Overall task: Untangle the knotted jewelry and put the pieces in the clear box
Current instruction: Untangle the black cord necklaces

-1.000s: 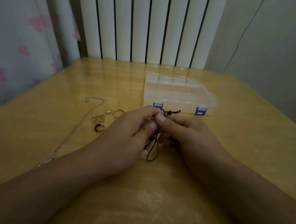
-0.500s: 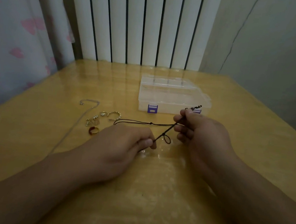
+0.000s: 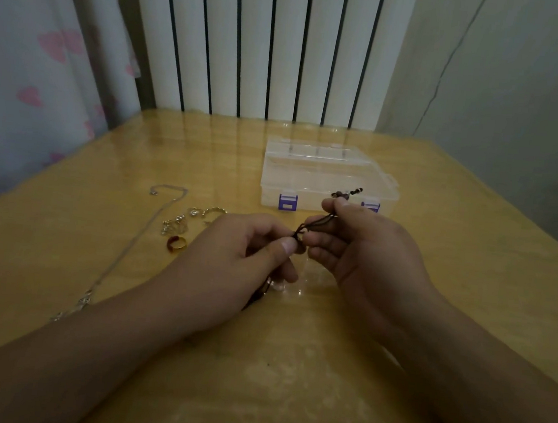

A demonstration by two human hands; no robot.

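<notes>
While the left hand (image 3: pixel 231 261) pinches a dark cord (image 3: pixel 307 227) between thumb and curled fingers (image 3: pixel 288 246), the right hand (image 3: pixel 363 251) grips the same cord just beside it, its beaded end (image 3: pixel 346 193) sticking up past the right thumb. More cord hangs below the left fingers toward the table (image 3: pixel 288 367). Beyond the right fingers sits the clear box (image 3: pixel 326 171), lid closed, with purple latches. Left of the left fingers lie a red-and-gold ring (image 3: pixel 176 244), several small gold and silver rings (image 3: pixel 194 218) and a silver chain (image 3: pixel 136 241).
</notes>
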